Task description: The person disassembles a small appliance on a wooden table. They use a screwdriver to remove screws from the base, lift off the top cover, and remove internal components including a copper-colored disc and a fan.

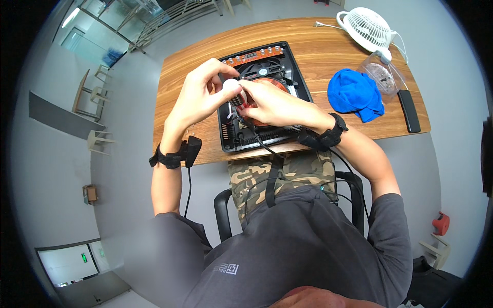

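An opened induction cooker (pixel 303 82) lies on the wooden table in front of me, its black tray showing a copper coil (pixel 269 82), a cooling fan (pixel 263 72) and an orange circuit strip (pixel 277 50). Over its left half my two hands meet. My left hand (pixel 199 92) pinches a small piece with a round white top (pixel 232 85) and a dark ribbed part; its kind is unclear. From the right, my right hand (pixel 269 104) closes its fingers around the same piece's lower side, and they hide part of it.
A crumpled blue cloth (pixel 354 93) lies right of the cooker, beside a clear plastic container (pixel 379 78). Behind stands a white fan (pixel 367 28) with its cord. A black bar (pixel 409 111) rests near the right edge. Cabled black bands (pixel 334 132) circle my wrists.
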A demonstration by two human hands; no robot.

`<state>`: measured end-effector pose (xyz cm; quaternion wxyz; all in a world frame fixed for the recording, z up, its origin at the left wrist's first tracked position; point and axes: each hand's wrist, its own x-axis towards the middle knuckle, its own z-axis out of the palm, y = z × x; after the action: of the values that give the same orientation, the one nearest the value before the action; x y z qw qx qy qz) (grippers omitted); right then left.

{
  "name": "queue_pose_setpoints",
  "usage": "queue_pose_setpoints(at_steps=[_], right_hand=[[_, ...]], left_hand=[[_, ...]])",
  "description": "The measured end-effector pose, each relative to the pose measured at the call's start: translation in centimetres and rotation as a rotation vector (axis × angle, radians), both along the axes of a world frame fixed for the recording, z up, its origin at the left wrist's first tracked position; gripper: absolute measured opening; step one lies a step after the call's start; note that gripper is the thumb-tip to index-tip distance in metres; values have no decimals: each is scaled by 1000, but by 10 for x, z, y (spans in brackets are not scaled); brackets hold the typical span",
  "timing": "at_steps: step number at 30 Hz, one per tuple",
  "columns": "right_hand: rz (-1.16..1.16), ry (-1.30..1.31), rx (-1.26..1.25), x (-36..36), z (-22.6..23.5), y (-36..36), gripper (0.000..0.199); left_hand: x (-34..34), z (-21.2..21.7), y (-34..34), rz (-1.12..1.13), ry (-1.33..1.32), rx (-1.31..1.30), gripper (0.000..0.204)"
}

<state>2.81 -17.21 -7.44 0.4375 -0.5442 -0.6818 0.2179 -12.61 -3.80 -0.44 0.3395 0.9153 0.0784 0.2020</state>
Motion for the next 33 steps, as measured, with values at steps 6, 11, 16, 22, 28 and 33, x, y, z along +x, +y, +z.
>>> queue_pose_setpoints(at_steps=[6, 11, 16, 22, 28, 33], right_hand=[[-51, -43, 88, -7, -2, 0, 35], [-56, -21, 43, -9, 0, 4, 37], [-94, -10, -54, -6, 7, -2, 38], [-113, 11, -38, -5, 0, 0, 44], [-124, 3, -9, -5, 2, -2, 40], [-172, 58, 27, -1, 14, -6, 38]], left_hand=[[-5, 7, 2, -97, 74, -55, 27], [2, 0, -8, 125, -10, 137, 39], [3, 1, -6, 130, -43, 129, 27], [0, 2, -2, -49, -41, 78, 25], [4, 3, -7, 15, -33, 59, 24], [4, -20, 6, 108, -126, -261, 21]])
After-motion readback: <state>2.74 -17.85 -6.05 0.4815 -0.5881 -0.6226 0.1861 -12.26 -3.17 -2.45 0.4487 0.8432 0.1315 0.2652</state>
